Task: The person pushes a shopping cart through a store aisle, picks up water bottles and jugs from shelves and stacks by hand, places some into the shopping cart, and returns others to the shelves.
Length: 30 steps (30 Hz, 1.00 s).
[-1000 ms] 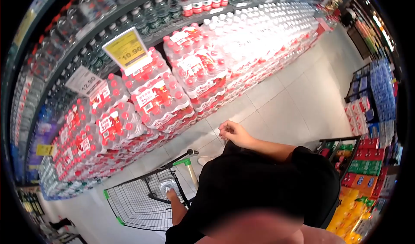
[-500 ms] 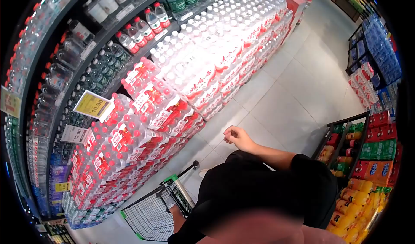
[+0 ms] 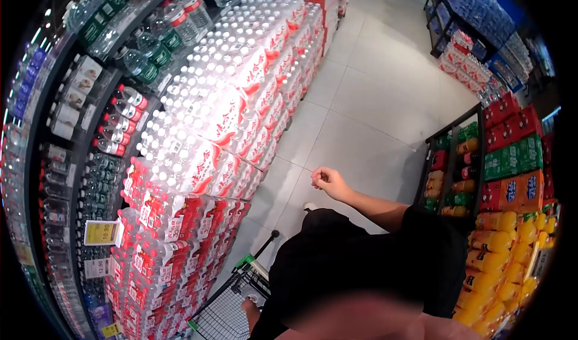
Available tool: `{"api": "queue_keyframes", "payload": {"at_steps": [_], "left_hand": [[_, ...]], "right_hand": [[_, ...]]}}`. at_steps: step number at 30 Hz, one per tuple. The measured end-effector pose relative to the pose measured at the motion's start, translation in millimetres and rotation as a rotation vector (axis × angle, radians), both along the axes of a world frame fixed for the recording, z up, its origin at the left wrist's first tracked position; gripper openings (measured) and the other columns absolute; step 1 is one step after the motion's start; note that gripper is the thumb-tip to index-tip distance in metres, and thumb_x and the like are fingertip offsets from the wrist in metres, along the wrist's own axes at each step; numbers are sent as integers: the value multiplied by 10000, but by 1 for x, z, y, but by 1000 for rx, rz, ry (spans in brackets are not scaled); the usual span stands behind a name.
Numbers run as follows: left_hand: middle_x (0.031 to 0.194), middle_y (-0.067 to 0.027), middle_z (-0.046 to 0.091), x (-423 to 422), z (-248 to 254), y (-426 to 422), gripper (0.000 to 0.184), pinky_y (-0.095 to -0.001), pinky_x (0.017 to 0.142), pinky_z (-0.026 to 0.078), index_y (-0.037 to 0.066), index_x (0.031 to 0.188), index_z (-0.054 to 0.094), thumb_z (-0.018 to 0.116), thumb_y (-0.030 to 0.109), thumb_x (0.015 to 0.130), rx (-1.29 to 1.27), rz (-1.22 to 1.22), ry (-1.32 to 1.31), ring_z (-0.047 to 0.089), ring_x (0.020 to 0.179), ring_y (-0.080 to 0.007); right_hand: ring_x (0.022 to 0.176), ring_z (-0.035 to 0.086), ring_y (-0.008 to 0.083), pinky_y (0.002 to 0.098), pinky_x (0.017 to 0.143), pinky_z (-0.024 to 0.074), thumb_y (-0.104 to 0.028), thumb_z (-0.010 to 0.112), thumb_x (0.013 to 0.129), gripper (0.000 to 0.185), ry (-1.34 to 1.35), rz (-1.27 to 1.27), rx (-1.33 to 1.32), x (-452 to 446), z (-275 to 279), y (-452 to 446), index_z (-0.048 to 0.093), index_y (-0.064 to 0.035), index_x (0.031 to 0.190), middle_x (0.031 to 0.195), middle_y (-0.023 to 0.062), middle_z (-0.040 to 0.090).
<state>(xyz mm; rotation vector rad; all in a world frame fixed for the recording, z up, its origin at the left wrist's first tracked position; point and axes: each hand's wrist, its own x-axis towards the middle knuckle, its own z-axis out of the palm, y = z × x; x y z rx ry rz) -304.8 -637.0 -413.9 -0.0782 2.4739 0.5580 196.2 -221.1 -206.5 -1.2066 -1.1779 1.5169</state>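
Note:
My right hand (image 3: 330, 182) hangs out in front of my body over the floor, its fingers loosely curled in with nothing visible in them. Down at the lower left, my left hand (image 3: 248, 306) is closed at the rear edge of a wire shopping cart (image 3: 224, 311) with green corner pieces; its fingers are partly hidden. Part of the cart is cut off by the bottom of the view and by my black clothing. Beside the cart stand stacked shrink-wrapped packs of red-capped bottles (image 3: 171, 262).
White-capped bottle packs (image 3: 232, 120) continue the stack along the aisle, with bottle shelves (image 3: 90, 108) behind. Price tags (image 3: 102, 233) stick out on the left. Tiled floor (image 3: 355, 120) runs ahead. On the right are a drinks rack (image 3: 453, 165), drink cartons (image 3: 513, 159) and orange bottles (image 3: 497, 244).
My view has turned and moved along the aisle, so the stacks and right-hand racks sit further left. The cart shows lower and less fully. My right hand stays curled.

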Motion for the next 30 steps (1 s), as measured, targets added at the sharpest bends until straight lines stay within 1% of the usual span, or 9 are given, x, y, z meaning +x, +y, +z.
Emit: {"api": "queue_keyframes", "payload": {"at_steps": [3, 6, 10, 11, 12, 17, 23, 27, 30], "left_hand": [[746, -145, 631, 11, -19, 27, 268, -444, 554, 469, -29, 807, 622, 615, 239, 816, -62, -286, 65, 601, 618, -283], [664, -121, 576, 17, -38, 45, 214, -428, 524, 425, -5, 788, 613, 596, 206, 824, -194, -913, 324, 548, 560, -257], [655, -185, 656, 62, -15, 39, 316, -476, 570, 479, -53, 726, 651, 600, 257, 765, 312, 78, 66, 651, 616, -341], [639, -173, 644, 48, -8, 38, 282, -466, 566, 474, -61, 691, 627, 620, 216, 741, 92, -155, 154, 638, 601, -311], [657, -185, 646, 50, 5, 42, 286, -450, 568, 479, -71, 704, 625, 620, 212, 744, 205, 33, 163, 618, 578, -305], [630, -37, 603, 106, 241, 116, 183, -332, 496, 405, -23, 705, 622, 692, 139, 752, 588, 137, 307, 537, 528, -148], [597, 32, 545, 276, 530, 308, 211, -221, 457, 295, 57, 693, 617, 718, 167, 842, 540, -305, 486, 416, 496, -38], [623, 41, 536, 342, 641, 414, 222, -207, 461, 250, 65, 692, 585, 727, 141, 845, 758, -429, 571, 382, 499, -24], [545, 93, 391, 392, 677, 509, 295, -209, 443, 218, 122, 669, 486, 671, 123, 899, 898, -546, 537, 278, 452, -7]], "right_hand": [[725, 623, 107, 263, 682, 521, -69, 583, 915, 73, -120, -80, -10, 34, 2, -28, 582, 0, 939, 787, 49, 641], [739, 629, 119, 267, 682, 523, -77, 576, 928, 83, -209, -71, 0, 64, 19, -38, 582, -3, 964, 816, 59, 647], [711, 630, 113, 262, 648, 514, -37, 554, 902, 82, -235, -97, 24, 93, 25, -26, 599, 3, 958, 779, 55, 652], [713, 631, 114, 260, 645, 514, -41, 556, 907, 83, -186, -117, 14, 98, 19, -20, 601, 5, 960, 782, 54, 654], [716, 633, 116, 258, 643, 514, -44, 558, 913, 84, -134, -136, 8, 106, 13, -8, 603, 6, 962, 785, 54, 655], [726, 634, 117, 257, 656, 518, -68, 579, 942, 83, -55, -118, -19, 134, -19, 67, 605, 7, 964, 786, 54, 656], [766, 616, 106, 257, 709, 515, -74, 625, 916, 136, 232, 189, -2, 132, -31, 196, 601, 5, 1024, 848, 48, 651], [1126, 562, 221, 348, 931, 467, -209, 745, 849, 562, 247, 801, 310, 98, 93, 226, 472, -33, 1309, 1242, 156, 560], [1321, 386, 293, 422, 1068, 348, -301, 863, 707, 1000, 114, 740, 735, 92, 153, 250, 263, -30, 1461, 1422, 184, 364]]}}
